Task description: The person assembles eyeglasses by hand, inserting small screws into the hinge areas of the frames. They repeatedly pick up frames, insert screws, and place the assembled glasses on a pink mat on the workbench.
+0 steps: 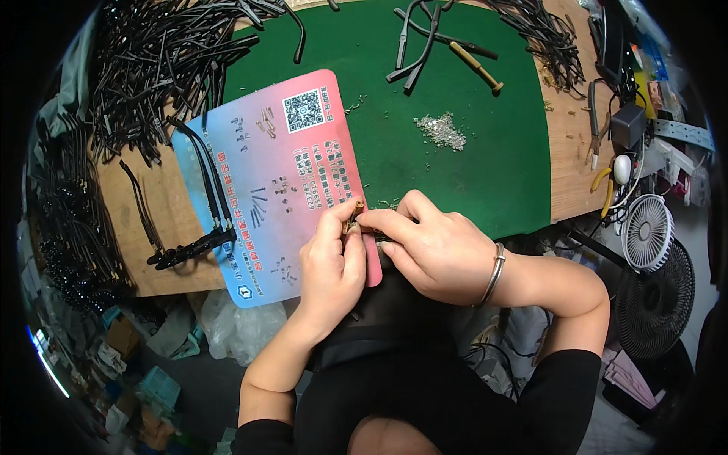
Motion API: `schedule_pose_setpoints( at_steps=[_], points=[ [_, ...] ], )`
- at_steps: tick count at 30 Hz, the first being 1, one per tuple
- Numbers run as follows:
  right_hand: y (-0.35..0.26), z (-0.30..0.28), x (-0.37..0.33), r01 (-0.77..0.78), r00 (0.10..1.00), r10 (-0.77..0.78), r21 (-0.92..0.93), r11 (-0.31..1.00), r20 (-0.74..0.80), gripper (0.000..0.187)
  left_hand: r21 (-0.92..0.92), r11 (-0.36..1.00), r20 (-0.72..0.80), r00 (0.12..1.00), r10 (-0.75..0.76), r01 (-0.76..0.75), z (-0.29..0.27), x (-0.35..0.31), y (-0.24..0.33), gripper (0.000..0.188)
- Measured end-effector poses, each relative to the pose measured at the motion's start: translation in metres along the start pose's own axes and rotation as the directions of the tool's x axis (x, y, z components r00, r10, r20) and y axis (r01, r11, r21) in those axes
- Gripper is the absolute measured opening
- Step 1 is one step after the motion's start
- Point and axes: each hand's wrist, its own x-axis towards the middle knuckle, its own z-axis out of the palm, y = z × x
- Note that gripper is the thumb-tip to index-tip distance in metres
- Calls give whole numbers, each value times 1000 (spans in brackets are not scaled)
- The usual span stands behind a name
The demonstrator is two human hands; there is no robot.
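My left hand [330,265] and my right hand [436,246] meet at the near edge of the table. Together they pinch a small brown-tipped part [354,212], most likely the end of a black spectacle arm, most of it hidden by my fingers. A silver bangle [494,273] sits on my right wrist. Under my hands lies a pink and blue printed card [280,174] with several tiny screws and pins on it. Two black spectacle arms [208,189] lie along the card's left side.
A green mat [470,152] covers the wooden table [565,152]. Heaps of black spectacle arms [152,68] fill the left and back right. A small pile of clear bits [441,130], a brown-handled tool [476,67], pliers [595,125] and a white fan [647,231] lie to the right.
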Motion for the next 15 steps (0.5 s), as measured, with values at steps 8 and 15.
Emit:
schedule_pose_setpoints(
  at_steps=[8, 15],
  points=[
    [-1, -1, -1, -52, 998, 54, -59, 997, 24, 32, 179, 980, -51, 993, 103, -92, 8, -3, 2, 35],
    [-3, -26, 21, -523, 836, 277, 532, 666, 474, 33, 139, 988, -42, 996, 74, -68, 6, 1, 5, 35]
  ],
)
